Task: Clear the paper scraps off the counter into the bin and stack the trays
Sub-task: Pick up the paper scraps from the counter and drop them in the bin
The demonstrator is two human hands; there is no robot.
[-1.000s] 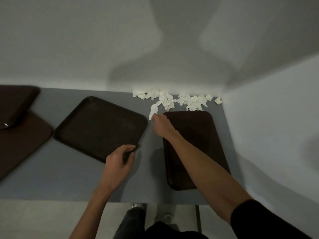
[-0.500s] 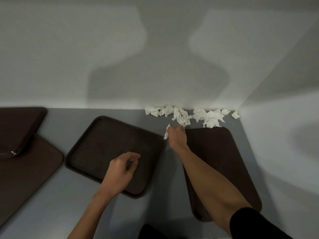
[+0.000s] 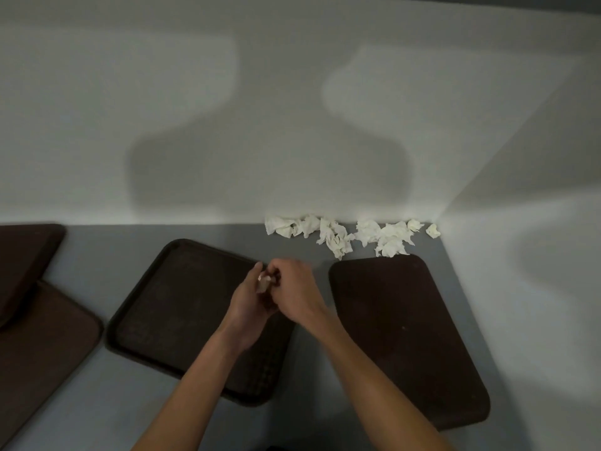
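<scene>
The right hand (image 3: pixel 294 292) curls its fingers in a narrow grip on a small white paper scrap (image 3: pixel 263 281). The left hand (image 3: pixel 250 299) cups against the scrap from the other side; whether it also grips cannot be told. Both hover over the right edge of a dark brown rimmed rectangular tray (image 3: pixel 182 307) on the grey table (image 3: pixel 113 242). Beyond that tray's far right corner, crumpled white paper scraps (image 3: pixel 338 236) line the wall. Right of it lies a second brown tray (image 3: pixel 406 320); left of it, two overlapping brown trays (image 3: pixel 48 336).
</scene>
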